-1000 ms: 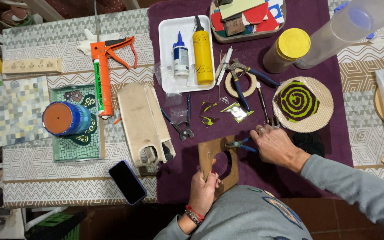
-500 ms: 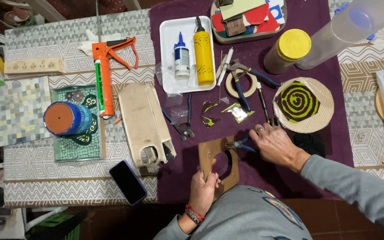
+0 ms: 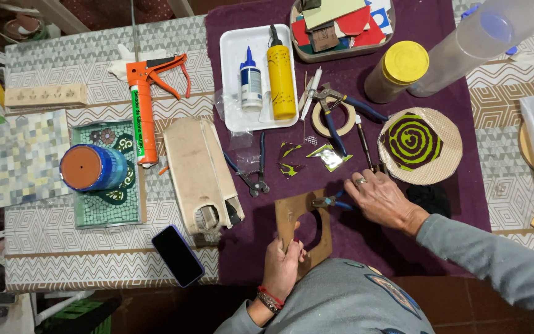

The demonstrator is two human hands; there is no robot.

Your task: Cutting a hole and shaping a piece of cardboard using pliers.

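Patterned surface (image 3: 94,247) draped with a matte purple cloth (image 3: 440,62). At the cloth's near edge, a flat brown board (image 3: 290,216) with a rounded cutout, gripped at its lower left edge by the left hand (image 3: 281,266), fingers closed round it. Just right of the board, the right hand (image 3: 381,199), palm down, fingers curled at small blue-handled pliers (image 3: 332,200); hard to tell how firmly held. Farther up the cloth, a round woven disc (image 3: 420,145) with a green spiral, then glossy shards (image 3: 292,159).
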